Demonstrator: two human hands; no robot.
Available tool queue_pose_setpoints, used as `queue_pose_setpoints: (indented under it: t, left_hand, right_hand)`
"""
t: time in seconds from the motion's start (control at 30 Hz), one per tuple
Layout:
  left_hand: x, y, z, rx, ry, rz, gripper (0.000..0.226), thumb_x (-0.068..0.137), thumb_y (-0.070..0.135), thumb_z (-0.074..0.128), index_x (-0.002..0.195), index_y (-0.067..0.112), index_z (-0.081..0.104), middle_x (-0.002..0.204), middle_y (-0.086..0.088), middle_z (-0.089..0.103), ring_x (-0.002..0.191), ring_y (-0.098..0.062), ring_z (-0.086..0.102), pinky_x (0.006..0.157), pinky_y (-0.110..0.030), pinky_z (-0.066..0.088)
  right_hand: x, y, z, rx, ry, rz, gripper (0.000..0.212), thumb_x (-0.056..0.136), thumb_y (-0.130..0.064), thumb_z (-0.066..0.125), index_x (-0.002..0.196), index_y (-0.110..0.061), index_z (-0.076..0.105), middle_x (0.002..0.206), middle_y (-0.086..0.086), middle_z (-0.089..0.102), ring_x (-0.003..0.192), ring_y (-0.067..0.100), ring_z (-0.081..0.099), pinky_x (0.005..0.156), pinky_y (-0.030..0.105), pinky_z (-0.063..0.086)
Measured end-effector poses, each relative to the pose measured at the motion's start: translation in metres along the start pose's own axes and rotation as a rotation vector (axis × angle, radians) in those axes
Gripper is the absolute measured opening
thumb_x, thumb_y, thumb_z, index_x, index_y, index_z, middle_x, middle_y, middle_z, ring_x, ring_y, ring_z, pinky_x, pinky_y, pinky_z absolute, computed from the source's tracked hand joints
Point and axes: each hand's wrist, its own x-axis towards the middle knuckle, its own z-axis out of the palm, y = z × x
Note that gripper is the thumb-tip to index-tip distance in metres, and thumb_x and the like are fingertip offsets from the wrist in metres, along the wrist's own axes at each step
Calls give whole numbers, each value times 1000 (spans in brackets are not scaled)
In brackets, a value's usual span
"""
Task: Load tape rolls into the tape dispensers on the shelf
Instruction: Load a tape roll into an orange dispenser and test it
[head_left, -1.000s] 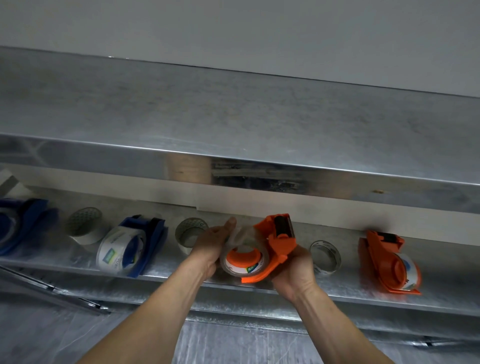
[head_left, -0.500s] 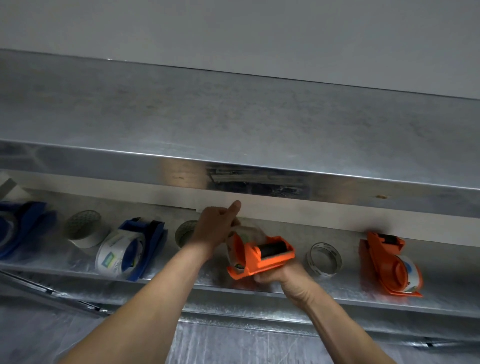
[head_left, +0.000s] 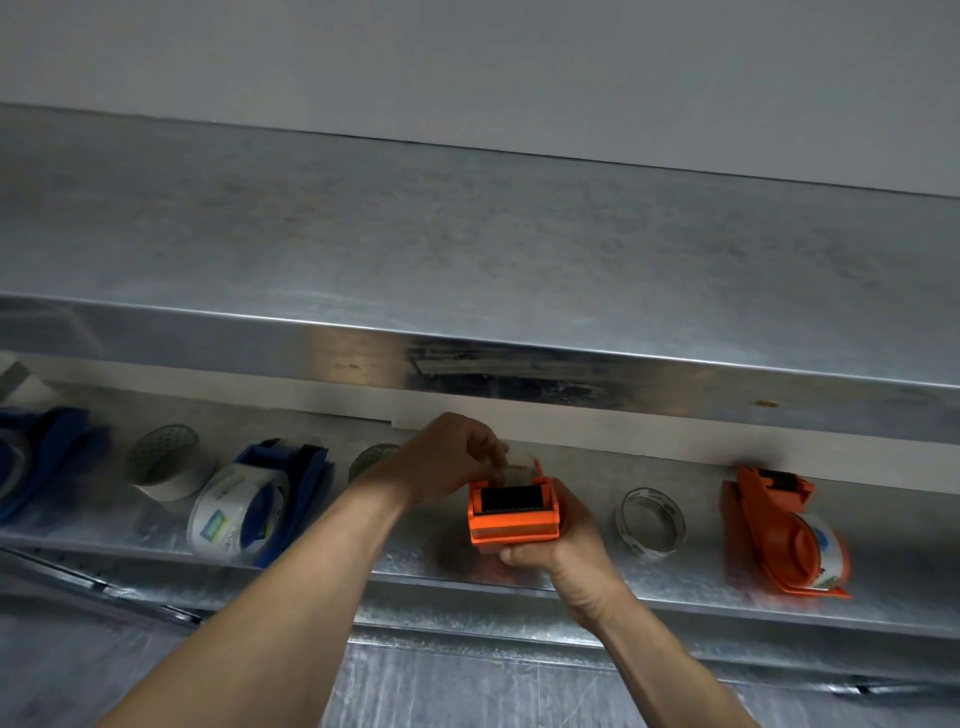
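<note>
- The right hand (head_left: 561, 553) is curled around the near end of an orange dispenser (head_left: 513, 512). It holds the dispenser over the front of the lower shelf (head_left: 675, 590), with the black cutter face towards the camera.
- The left hand (head_left: 447, 457) sits at the dispenser's far end, its fingertips pinching the clear tape (head_left: 520, 460) there.
- On the shelf, a loaded blue dispenser (head_left: 270, 499) lies to the left.
- A bare ring (head_left: 649, 522) and a second orange dispenser (head_left: 779, 530) lie to the right.
- A grey roll (head_left: 163, 460) stands further back.
- The upper shelf (head_left: 467, 249) overhangs everything.

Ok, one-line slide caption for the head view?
Right hand grips the orange dispenser above the shelf; left hand pinches its tape.
</note>
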Motion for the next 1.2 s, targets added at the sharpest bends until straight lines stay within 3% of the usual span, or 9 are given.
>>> queue_pose_setpoints:
  t: [0.1,0.27,0.4,0.5,0.6,0.77,0.87,0.97,1.2]
  left_hand:
    - [2,5,0,13,-21,-10,22,76,-2,75,70,18,68,125,-10,66,121,-12,59,105,-35,47]
    - [4,1,4,52,-9,-1,20,77,-2,75,69,15,66,125,-11,66,120,-12,59,104,-35,47]
    - [4,0,6,26,35,43,22,77,1,75,69,19,66,124,-4,66,115,-13,61,103,-39,48]
    - [3,0,2,-34,22,21,25,76,6,77,93,21,67,118,-1,69,109,-15,66,98,-43,52]
    - [1,3,0,12,-14,-5,37,79,10,77,114,15,68,116,1,70,107,-11,66,99,-38,52]
    - [-1,8,-1,50,7,0,18,76,13,80,93,10,77,118,-2,70,108,-9,65,100,-36,51]
    - [-1,10,-2,85,-8,1,4,76,12,80,79,12,77,120,-2,70,108,-8,65,99,-36,52]
    - [-3,12,-3,87,-11,10,11,76,18,80,69,25,74,118,4,70,107,-5,64,99,-37,51]
    - [-7,5,-4,-39,-3,30,17,83,11,73,69,18,69,128,4,65,116,-6,61,106,-39,46]
  right_hand:
    - [1,0,0,14,9,-8,62,48,7,75,108,1,57,87,19,75,82,36,73,66,42,61]
    - [-3,-5,-1,-23,-2,-6,64,45,-1,81,105,-1,58,79,4,75,74,15,72,60,25,56]
    - [-3,-9,0,-72,-27,-24,55,47,-3,81,98,-12,64,83,4,76,79,16,73,65,27,57]
    - [-3,-9,-1,-82,-14,-48,54,47,-5,83,98,-13,67,88,9,77,85,25,74,73,36,61]
    - [-4,-8,0,-82,-3,-52,58,47,-4,84,102,-9,65,90,13,77,87,30,74,76,39,61]
    - [-6,-10,3,-33,-16,-14,58,47,4,77,103,-6,65,83,8,77,76,19,74,62,26,56]
    - [-5,-10,5,-11,-22,-7,59,48,5,77,104,-6,65,83,7,77,75,18,74,60,25,56]
    - [-6,-11,8,-8,-18,-22,58,47,3,78,102,-9,65,83,7,77,77,18,73,63,27,57]
    - [-7,-9,5,47,10,-10,63,49,2,77,108,-15,63,89,7,77,81,20,74,62,28,57]
